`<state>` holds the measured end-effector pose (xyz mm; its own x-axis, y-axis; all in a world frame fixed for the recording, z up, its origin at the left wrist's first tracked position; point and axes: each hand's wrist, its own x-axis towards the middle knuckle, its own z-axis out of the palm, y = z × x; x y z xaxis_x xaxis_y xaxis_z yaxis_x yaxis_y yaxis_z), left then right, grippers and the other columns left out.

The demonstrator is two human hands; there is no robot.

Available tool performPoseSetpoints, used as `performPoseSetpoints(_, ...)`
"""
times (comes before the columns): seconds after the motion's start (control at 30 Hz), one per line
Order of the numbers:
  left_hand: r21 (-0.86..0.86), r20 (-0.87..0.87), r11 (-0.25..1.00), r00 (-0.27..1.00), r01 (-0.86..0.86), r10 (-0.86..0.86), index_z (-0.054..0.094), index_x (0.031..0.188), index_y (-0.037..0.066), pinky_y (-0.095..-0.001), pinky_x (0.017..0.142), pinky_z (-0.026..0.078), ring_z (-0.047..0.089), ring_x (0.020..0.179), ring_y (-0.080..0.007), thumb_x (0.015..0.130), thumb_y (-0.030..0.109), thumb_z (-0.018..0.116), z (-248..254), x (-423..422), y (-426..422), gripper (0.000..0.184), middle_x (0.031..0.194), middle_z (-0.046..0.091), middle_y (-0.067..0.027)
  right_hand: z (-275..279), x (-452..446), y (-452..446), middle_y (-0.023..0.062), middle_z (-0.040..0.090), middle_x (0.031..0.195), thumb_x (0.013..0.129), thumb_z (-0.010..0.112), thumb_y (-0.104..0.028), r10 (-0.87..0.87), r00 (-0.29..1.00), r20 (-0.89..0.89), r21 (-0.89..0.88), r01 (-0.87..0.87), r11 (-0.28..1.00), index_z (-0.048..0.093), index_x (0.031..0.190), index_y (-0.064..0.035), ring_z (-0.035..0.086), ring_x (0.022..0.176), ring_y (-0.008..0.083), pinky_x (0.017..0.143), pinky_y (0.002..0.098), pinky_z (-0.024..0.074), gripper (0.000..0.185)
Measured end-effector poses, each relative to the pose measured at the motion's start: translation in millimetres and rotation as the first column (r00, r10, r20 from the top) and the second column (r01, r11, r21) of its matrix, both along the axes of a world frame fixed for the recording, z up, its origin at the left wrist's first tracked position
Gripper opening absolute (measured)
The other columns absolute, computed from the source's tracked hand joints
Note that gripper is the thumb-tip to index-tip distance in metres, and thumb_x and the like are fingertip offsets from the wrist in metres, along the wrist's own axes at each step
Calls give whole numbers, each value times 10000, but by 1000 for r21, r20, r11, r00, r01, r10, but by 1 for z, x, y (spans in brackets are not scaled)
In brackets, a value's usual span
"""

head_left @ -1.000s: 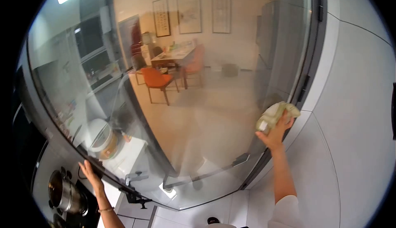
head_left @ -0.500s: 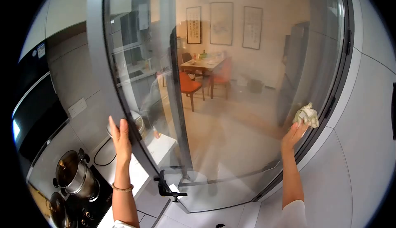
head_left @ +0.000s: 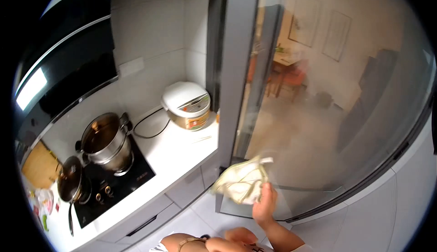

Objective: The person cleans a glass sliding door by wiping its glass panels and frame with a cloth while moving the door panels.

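My right hand (head_left: pixel 265 205) grips a pale cloth (head_left: pixel 243 180) with yellow-green lines, its fingers closed on one edge while the rest hangs loosely to the left. Behind the cloth is the lower part of a grey-framed glass door (head_left: pixel 314 129); whether they touch I cannot tell. At the bottom edge of the view, my left hand (head_left: pixel 227 244) is low near my body, with a bracelet (head_left: pixel 189 241) on the wrist. Its fingers are blurred and partly cut off.
Left of the door, a white rice cooker (head_left: pixel 186 98) stands on the white counter (head_left: pixel 170 163). A steel pot (head_left: pixel 107 140) and a lidded pan (head_left: pixel 72 181) are on the black cooktop (head_left: pixel 136 177), under a dark range hood (head_left: pixel 73 56). A table (head_left: pixel 286 59) shows through the glass.
My view has swung left towards the counter. My left hand has come off the door's edge and dropped low. My right hand has moved left from the glass's right side with the cloth.
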<state>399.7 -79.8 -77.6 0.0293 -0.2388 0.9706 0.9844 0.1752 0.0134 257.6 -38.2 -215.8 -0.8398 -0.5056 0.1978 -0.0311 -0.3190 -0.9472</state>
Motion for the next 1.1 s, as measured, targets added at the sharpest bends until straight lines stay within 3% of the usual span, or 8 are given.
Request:
performPoseSetpoints(0.13,206,-29,970,992,126,-122,636,880,239,-387,808,349,440,959,-286,821,297,572,8,3,23,105,1082,507,-122,4,31,-21,97,581,970,931,334,-232,445,865,233,-154,-419,895,520,1072,14,549,892,156,821,276,422,339)
performPoseSetpoints(0.27,286,-170,939,974,193,-149,651,860,216,-394,824,340,430,946,-270,869,437,440,26,-25,6,305,1051,519,-145,-11,27,-33,96,580,1038,932,336,-262,533,735,420,-213,-491,845,518,1094,-2,543,972,181,875,316,412,356)
performPoseSetpoints(0.3,-194,-237,918,892,346,-386,656,874,220,-379,826,335,427,934,-259,878,460,407,34,-37,-20,346,1057,516,-141,-14,24,-35,88,577,1057,931,332,-277,514,618,595,-298,-425,855,514,1103,-13,534,1001,186,897,334,402,365)
performPoseSetpoints(0.37,-628,-173,676,777,386,-605,662,888,224,-365,828,329,423,922,-247,887,483,374,30,-29,-31,387,1064,514,-136,-3,21,-34,90,532,1165,930,294,-320,545,458,702,-398,-382,834,476,1174,-39,484,1104,230,977,395,342,415)
performPoseSetpoints(0.53,46,81,972,969,229,-232,677,895,207,-283,602,355,437,748,-179,883,509,369,15,-1,-12,431,1101,502,-96,22,11,-30,116,431,1286,927,250,-342,612,440,657,-508,-342,791,402,1263,-44,391,1199,290,1018,459,280,474)
performPoseSetpoints(0.8,40,13,961,961,275,-275,700,827,208,-318,680,316,428,756,-179,872,513,391,14,-13,-10,436,1119,504,-103,35,10,-31,86,457,1254,931,267,-324,653,464,598,-597,-286,750,415,1248,-54,413,1176,251,1007,431,302,441)
performPoseSetpoints(1.0,148,130,970,969,192,-211,681,749,160,-225,469,338,491,541,-147,892,456,414,6,8,-22,424,1014,562,-93,34,11,-35,82,451,1260,927,276,-333,650,464,602,-580,-304,755,410,1253,-57,410,1176,241,1006,421,303,448)
performPoseSetpoints(1.1,54,311,991,945,-119,97,514,890,138,-370,836,280,394,989,-200,696,425,662,-32,18,-51,376,1139,426,-81,33,10,-32,84,437,1277,922,279,-345,571,494,656,-530,-237,814,403,1263,-63,404,1184,238,1009,421,298,460)
